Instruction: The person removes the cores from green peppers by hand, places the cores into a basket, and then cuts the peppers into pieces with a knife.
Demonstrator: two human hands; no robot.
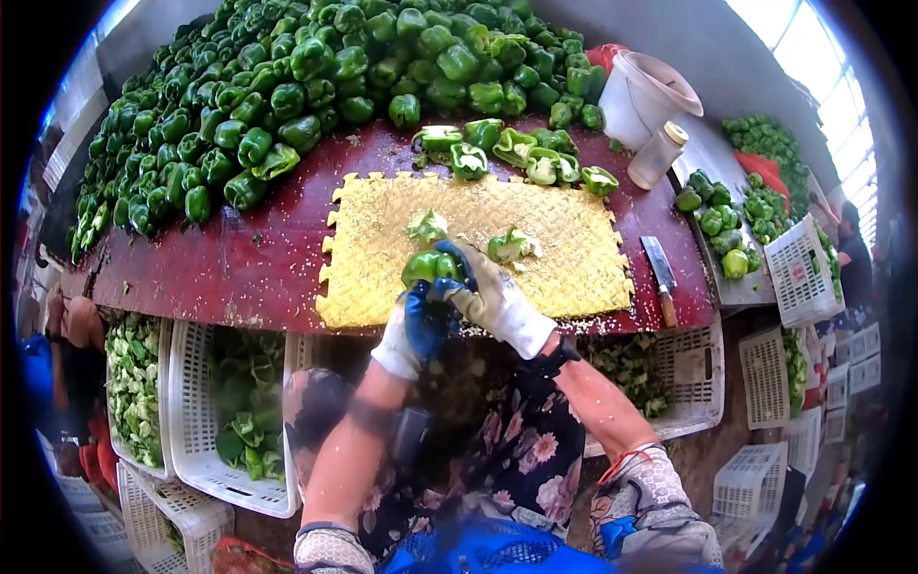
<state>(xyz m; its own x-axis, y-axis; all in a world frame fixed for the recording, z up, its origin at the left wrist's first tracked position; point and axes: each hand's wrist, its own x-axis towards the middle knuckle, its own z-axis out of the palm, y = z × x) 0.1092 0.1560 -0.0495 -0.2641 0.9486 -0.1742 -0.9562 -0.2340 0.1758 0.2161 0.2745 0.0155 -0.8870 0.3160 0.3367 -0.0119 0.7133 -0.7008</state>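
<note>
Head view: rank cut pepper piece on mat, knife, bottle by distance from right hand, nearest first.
From the right hand:
1. cut pepper piece, on the mat, just beyond the hand.
2. knife, right of the mat.
3. bottle, back right.

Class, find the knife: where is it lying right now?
In the head view the knife lies on the red table, just past the yellow mat's right edge, below the bottle and right of the held pepper.

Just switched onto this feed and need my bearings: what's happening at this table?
A gloved person grips one green pepper with left hand and right hand over a yellow mat on the red table. Cut pepper pieces lie beyond the mat's far edge, a pile of whole peppers behind them. A knife lies right of the mat, untouched.
</note>
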